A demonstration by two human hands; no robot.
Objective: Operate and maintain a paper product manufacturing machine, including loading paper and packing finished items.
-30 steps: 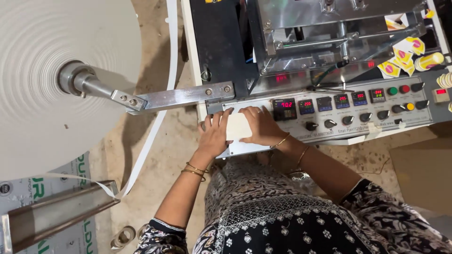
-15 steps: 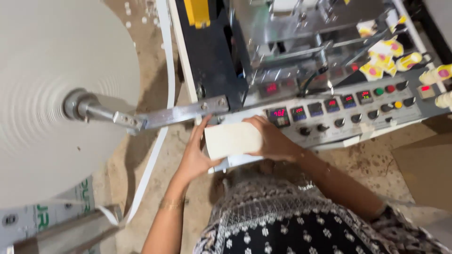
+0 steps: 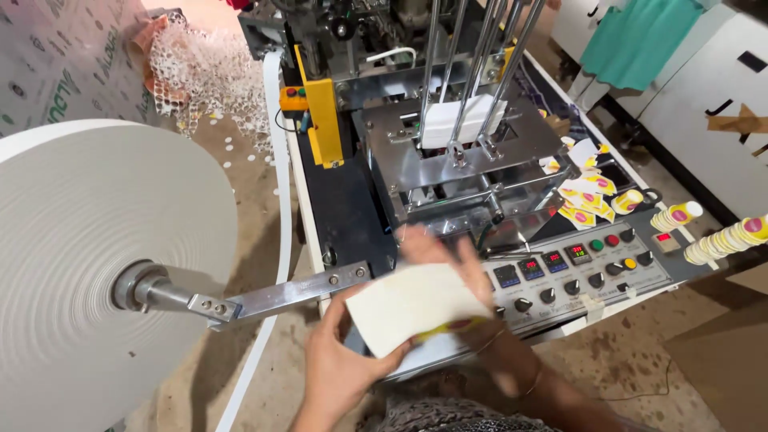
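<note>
Held between 2 hands above the near edge of the machine: a flat cream stack of paper sheets [image 3: 412, 308], left hand [image 3: 340, 372] closed on its lower left corner from beneath, right hand [image 3: 448, 268] spread flat over the top and right side, blurred, so finger detail unclear. Could slip or fan apart, judging by a grip only at one corner and a loose flat palm on top. Could also knock the knobs of the control panel [image 3: 588, 272], just beside the right edge of the stack. Risk of snagging on the metal arm [image 3: 292, 294] that carries the big white paper roll [image 3: 88, 264], near the left wrist. Moving parts under the vertical guide rods [image 3: 472, 80] close behind, a pinch risk for fingers reaching in. Stack itself: thin, rectangular, slightly bowed, pale cream, with a strip of yellow and red print along its lower edge. A similar white stack [image 3: 460, 120] sits between the rods. Small yellow and pink packets [image 3: 588, 200] scattered on the machine deck to the right.
</note>
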